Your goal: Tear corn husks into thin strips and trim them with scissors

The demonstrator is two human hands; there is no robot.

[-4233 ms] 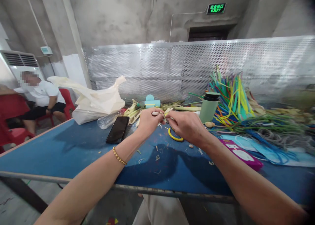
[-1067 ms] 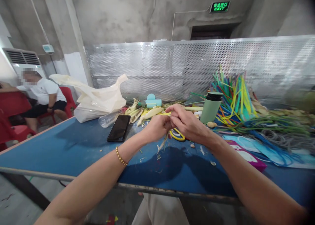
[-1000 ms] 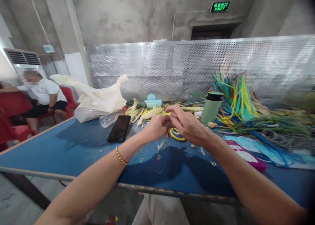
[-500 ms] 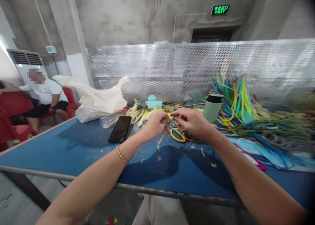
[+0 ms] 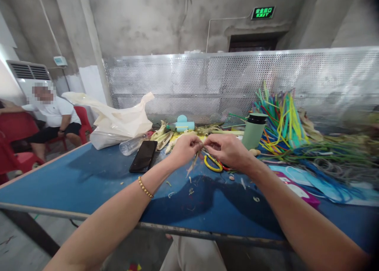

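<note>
My left hand (image 5: 186,149) and right hand (image 5: 232,150) are both bare, and so are my forearms (image 5: 118,211); on the left one, near the wrist, I wear a bracelet (image 5: 144,188) of small, round, gold-coloured beads, strung close together in a single row; my trousers (image 5: 194,255) are a pale greyish beige, plain as far as they show.

L hand (image 5: 187,148) pinched, R hand (image 5: 229,149) prob. same, close tog.

Lone head view: faces forward and down, blue table (image 5: 74,188) close.
</note>
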